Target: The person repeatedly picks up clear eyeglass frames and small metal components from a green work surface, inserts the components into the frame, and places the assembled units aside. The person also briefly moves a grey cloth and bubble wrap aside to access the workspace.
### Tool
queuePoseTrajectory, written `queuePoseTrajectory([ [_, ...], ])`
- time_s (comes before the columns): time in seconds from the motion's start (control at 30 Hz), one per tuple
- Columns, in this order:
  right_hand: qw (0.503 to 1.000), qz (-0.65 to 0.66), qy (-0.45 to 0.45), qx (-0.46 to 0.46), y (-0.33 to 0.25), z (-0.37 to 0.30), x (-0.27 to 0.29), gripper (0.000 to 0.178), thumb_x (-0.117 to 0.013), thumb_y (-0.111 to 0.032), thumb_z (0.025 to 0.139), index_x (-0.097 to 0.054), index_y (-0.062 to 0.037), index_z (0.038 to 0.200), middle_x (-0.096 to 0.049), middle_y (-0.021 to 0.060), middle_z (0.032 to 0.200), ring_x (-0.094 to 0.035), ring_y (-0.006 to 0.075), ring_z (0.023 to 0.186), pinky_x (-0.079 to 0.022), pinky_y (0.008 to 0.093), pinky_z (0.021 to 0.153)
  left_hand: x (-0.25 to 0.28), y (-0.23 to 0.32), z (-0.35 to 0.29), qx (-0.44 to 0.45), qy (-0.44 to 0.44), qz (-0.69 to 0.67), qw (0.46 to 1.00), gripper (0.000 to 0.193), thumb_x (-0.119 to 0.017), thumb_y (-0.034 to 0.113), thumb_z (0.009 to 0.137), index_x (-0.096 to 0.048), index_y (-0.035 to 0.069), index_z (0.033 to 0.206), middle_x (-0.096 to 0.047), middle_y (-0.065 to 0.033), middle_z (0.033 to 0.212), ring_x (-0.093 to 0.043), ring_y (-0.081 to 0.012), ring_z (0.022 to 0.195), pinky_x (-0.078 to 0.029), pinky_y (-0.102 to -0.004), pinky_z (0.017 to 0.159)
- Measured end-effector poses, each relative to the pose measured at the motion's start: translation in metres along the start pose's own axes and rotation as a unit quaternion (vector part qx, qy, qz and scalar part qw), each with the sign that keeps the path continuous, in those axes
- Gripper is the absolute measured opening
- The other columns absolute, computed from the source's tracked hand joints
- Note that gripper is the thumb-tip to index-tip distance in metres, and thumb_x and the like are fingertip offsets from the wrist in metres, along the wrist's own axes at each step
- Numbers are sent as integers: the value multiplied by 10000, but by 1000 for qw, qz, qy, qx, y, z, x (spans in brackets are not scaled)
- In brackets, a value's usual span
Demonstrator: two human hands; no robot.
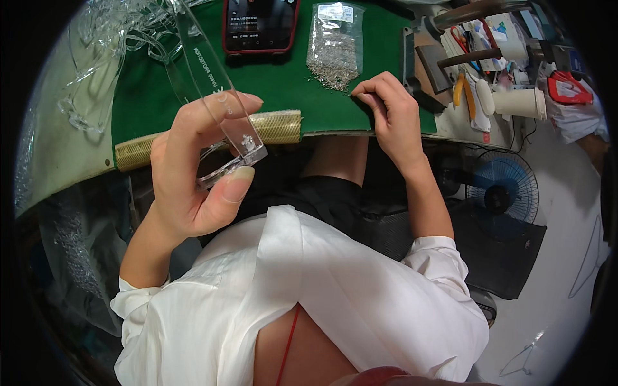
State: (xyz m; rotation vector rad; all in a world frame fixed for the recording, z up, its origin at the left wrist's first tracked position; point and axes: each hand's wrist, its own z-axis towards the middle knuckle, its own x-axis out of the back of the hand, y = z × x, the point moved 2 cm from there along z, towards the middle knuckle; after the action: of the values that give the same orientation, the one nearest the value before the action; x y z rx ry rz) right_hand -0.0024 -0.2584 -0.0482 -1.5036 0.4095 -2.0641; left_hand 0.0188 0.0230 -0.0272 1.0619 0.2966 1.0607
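Observation:
My left hand [199,167] is closed round a pair of clear plastic glasses [225,100], lifted in front of the table's near edge. Its flat transparent part with white print slants up to the far left, and a squared end with a small hinge-like corner lies by my thumb. On the green mat [277,83], my right hand [391,106] has thumb and forefinger pinched together beside a spill of tiny metal screw-like pieces [336,78]. Whatever sits between those fingertips is too small to make out. The pieces come from an open clear plastic bag [335,38].
More clear glasses [148,32] are heaped at the far left. A phone in a red case [261,26] lies at the back. A gold mesh-patterned roll [277,127] runs along the front edge. Pliers [462,90], a white cup [520,103] and a blue fan [502,190] are on the right.

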Motion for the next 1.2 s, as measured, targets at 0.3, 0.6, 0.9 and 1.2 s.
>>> queuePoseTrajectory([
  [0.3, 999, 4, -51, 2, -5, 3, 4, 87, -639, 21, 785, -582, -9, 843, -547, 96, 782, -588, 261, 678, -458, 341, 589, 0, -3, 7, -70, -6, 17, 997, 709, -627, 345, 858, -283, -57, 1331, -478, -207, 1212, -625, -234, 723, -505, -336, 665],
  [0.6, 996, -64, -54, 29, 0, 5, -1, 117, -664, -60, 773, -554, -40, 808, -538, 73, 774, -578, 283, 732, -449, 373, 604, -8, 5, 13, -83, -32, -10, 996, 666, -643, 199, 825, -291, -64, 1326, -455, -212, 1252, -634, -234, 732, -510, -336, 677],
  [0.9, 994, -87, -34, 51, -6, 4, 3, 67, -581, -65, 835, -531, -28, 809, -533, 85, 788, -548, 273, 721, -436, 351, 611, -33, 21, 40, -57, -39, -91, 993, 711, -750, 32, 715, -338, -58, 1287, -498, -193, 1243, -637, -176, 695, -497, -274, 620],
  [1.2, 957, 145, 105, 228, -65, 11, 71, 270, -608, -274, 889, -552, -29, 789, -527, 70, 759, -495, 187, 684, -400, 273, 600, -80, 18, 73, 65, -66, -157, 983, 692, -783, 74, 716, -427, 17, 1306, -643, -91, 1009, -595, -82, 626, -467, -212, 618],
])
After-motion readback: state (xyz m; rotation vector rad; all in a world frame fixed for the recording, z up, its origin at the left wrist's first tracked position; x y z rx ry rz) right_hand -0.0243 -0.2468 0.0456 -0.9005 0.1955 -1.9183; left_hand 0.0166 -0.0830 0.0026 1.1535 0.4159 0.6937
